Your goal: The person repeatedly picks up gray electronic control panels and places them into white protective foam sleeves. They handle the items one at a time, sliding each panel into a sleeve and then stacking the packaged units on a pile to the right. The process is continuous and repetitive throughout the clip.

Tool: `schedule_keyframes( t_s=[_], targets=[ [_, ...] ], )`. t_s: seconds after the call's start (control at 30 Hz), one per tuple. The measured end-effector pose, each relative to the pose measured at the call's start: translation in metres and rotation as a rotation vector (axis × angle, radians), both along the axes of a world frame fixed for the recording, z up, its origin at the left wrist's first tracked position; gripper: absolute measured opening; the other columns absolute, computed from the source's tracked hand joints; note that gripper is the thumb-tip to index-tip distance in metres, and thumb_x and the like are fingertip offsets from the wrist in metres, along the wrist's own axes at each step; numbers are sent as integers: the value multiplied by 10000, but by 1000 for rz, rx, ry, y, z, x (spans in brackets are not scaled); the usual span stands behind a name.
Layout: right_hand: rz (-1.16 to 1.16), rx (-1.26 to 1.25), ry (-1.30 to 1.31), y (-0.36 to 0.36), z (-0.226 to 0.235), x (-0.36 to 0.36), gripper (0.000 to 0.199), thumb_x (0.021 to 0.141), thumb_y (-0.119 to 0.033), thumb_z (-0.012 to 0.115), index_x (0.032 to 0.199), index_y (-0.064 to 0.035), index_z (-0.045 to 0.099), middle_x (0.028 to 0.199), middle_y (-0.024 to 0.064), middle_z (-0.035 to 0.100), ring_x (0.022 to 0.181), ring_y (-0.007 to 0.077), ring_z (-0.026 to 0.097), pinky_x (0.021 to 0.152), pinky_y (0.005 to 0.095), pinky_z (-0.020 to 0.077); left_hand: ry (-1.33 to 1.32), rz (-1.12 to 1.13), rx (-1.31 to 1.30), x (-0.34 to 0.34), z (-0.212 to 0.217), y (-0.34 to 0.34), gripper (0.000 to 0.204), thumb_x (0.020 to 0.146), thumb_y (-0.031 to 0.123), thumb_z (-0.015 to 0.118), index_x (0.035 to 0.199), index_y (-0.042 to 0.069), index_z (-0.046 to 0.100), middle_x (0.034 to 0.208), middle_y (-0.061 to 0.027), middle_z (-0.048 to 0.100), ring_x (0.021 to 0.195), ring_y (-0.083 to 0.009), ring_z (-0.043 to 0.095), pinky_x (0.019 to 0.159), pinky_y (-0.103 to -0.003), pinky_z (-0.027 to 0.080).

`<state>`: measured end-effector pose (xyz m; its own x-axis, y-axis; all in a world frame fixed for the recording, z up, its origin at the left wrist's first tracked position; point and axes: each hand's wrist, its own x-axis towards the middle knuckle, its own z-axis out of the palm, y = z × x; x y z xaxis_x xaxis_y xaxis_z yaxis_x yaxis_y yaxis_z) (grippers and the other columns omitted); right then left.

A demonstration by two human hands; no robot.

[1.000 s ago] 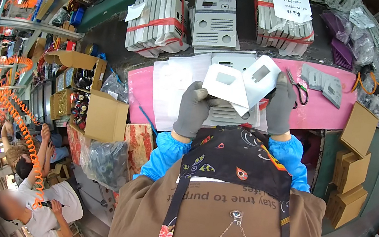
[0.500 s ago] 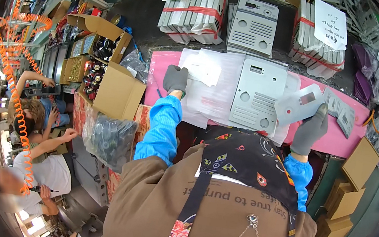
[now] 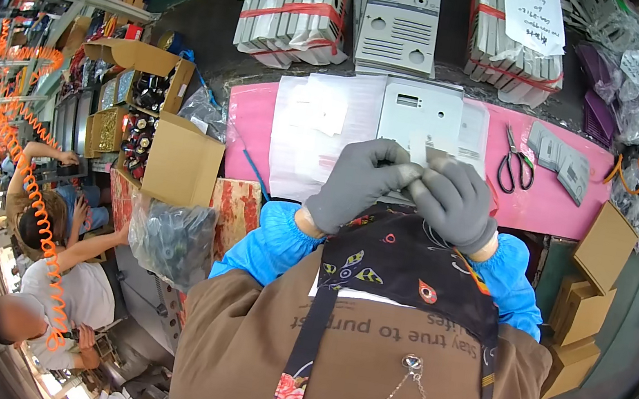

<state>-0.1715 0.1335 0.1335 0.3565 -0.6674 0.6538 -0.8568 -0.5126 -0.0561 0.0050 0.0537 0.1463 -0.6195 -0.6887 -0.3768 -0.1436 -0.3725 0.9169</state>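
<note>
Both my hands wear grey gloves and meet over the lower part of a light grey metal panel [image 3: 423, 114] with a dark slot near its top. My left hand [image 3: 361, 186] and my right hand [image 3: 455, 204] have fingertips pinched together on a thin pale label sheet [image 3: 430, 146]. Most of that sheet is hidden by the fingers. Under and beside the panel lies white wrapping foam [image 3: 292, 133], with white paper slips [image 3: 325, 109] on top. Scissors [image 3: 514, 164] with dark handles lie on the pink mat [image 3: 553, 210], near several grey label sheets [image 3: 571, 175].
Bundles of panels tied with red straps [image 3: 293, 14] [image 3: 514, 59] stand at the back, either side of a panel stack [image 3: 398, 30]. Cardboard boxes [image 3: 187, 159] of parts and a plastic bag [image 3: 177, 240] sit left. More cartons [image 3: 588, 306] stand right. Two people work at far left.
My left hand has moved right from the foam and my right hand left, carrying the grey label sheet; they now meet over the panel. The scissors have come into sight.
</note>
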Motion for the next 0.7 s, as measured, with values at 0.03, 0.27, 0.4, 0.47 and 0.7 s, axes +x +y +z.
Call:
schedule_keyframes(
  t_s=[0.03,0.27,0.4,0.47,0.7],
  targets=[
    [-20,81,-71,0,-1,-4,378,673,-248,718,1010,-95,644,930,43,616,832,238,623,692,357,513,-9,9,-28,0,-2,0,180,884,198,709,894,23,669,746,22,590,651,-48,493,589,-215,407],
    [-576,965,-1407,33,-69,-42,360,979,-355,585,1145,-39,630,889,57,640,792,166,627,657,299,512,-43,73,23,13,-32,-9,192,904,210,681,896,18,670,727,16,590,640,-56,496,597,-226,416],
    [-489,1107,-1573,31,-78,-43,333,979,-319,572,1097,-15,639,858,43,635,748,131,605,638,275,500,-70,101,65,14,-66,-23,221,893,233,706,931,16,709,732,2,619,639,-62,527,590,-234,440],
    [-527,1021,-1399,19,-84,-51,326,972,-305,565,1038,1,656,799,44,627,725,135,602,636,291,491,-161,130,-21,9,-84,-38,229,894,239,705,937,14,718,731,-4,636,632,-63,528,585,-232,439],
    [-781,896,-572,-40,-91,-64,331,930,-390,583,962,-73,674,830,172,661,790,357,644,692,440,485,-379,154,-231,-11,-146,-89,354,893,349,695,922,-2,732,694,-64,671,608,-115,580,597,-288,471]
  ],
)
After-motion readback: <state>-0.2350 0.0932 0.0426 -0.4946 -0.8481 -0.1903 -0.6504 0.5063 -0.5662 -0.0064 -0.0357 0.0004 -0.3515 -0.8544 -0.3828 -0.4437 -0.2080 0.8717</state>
